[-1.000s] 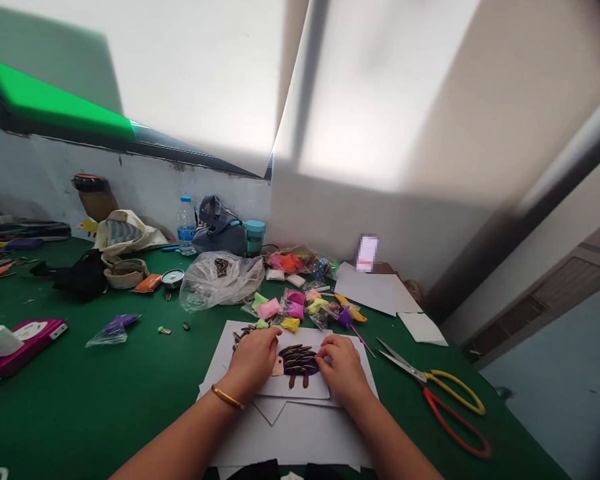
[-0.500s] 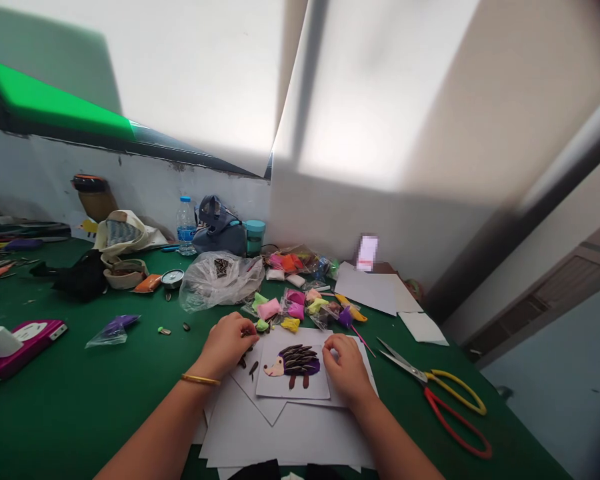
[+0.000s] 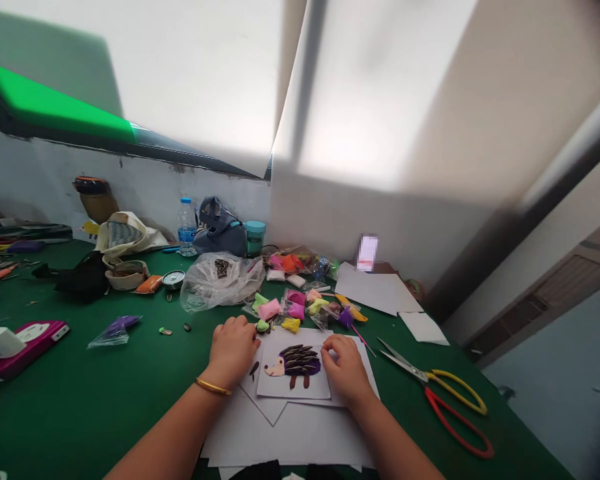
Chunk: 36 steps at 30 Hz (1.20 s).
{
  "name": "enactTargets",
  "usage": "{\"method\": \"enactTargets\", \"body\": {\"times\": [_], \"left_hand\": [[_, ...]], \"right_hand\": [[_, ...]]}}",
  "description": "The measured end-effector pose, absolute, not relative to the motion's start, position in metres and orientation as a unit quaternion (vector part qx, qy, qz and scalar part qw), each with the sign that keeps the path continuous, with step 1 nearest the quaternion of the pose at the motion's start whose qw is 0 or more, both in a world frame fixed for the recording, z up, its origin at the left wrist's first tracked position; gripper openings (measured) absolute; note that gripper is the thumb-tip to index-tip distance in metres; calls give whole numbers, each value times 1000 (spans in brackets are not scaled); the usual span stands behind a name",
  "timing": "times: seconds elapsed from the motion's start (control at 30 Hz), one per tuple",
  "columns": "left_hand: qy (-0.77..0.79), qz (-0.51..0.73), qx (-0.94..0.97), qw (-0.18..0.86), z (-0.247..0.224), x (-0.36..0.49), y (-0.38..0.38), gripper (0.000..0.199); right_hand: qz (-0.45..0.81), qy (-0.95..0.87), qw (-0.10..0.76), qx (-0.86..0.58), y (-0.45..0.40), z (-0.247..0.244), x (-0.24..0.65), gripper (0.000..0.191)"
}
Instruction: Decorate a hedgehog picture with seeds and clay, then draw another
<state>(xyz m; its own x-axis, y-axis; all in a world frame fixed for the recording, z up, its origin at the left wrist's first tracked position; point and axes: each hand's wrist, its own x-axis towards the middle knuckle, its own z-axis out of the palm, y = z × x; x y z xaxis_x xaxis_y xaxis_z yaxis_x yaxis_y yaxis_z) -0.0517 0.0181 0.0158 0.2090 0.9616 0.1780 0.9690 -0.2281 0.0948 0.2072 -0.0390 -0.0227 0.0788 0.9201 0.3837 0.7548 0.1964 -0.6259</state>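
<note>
A white card carries a hedgehog picture with a purple body, a pale face and spines made of dark striped seeds. At the card's left side my left hand is closed, palm down, its fingertips bent out of sight. Beside it lie a few loose sunflower seeds. My right hand rests at the card's right edge, thumb and forefinger drawn together; anything pinched there is too small to make out. Under the card are loose white sheets.
Scissors with yellow and red handles lie open on the right. Behind the card are small bags of coloured clay and a clear plastic bag with seeds. A purple packet and a magenta device are left on the green table.
My left hand has shifted slightly right and turned further palm down, now covering some of the loose seeds. My right hand stays almost still at the card's edge.
</note>
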Motion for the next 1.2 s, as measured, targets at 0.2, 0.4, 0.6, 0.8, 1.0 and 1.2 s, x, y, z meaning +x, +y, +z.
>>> {"method": "enactTargets", "body": {"times": [0.2, 0.4, 0.6, 0.8, 1.0, 1.2], "left_hand": [[-588, -126, -796, 71, 10, -48, 15, 17], [-529, -253, -810, 8, 15, -39, 10, 22], [-407, -366, -808, -216, 15, -6, -17, 22], [-382, -350, -787, -336, 11, 5, -28, 22], [-387, -336, -824, -242, 9, -1, -21, 20], [-493, -309, -802, -137, 4, -16, -1, 24]], "right_hand": [[104, -668, 402, -617, -40, -21, 207, 12], [93, -670, 443, -588, -44, -17, 205, 13], [94, -725, 463, -501, -56, -4, 192, 11], [162, -709, 495, -476, -60, 0, 186, 11], [174, -682, 506, -498, -56, -3, 193, 12], [92, -695, 398, -591, -50, -10, 206, 14]]}}
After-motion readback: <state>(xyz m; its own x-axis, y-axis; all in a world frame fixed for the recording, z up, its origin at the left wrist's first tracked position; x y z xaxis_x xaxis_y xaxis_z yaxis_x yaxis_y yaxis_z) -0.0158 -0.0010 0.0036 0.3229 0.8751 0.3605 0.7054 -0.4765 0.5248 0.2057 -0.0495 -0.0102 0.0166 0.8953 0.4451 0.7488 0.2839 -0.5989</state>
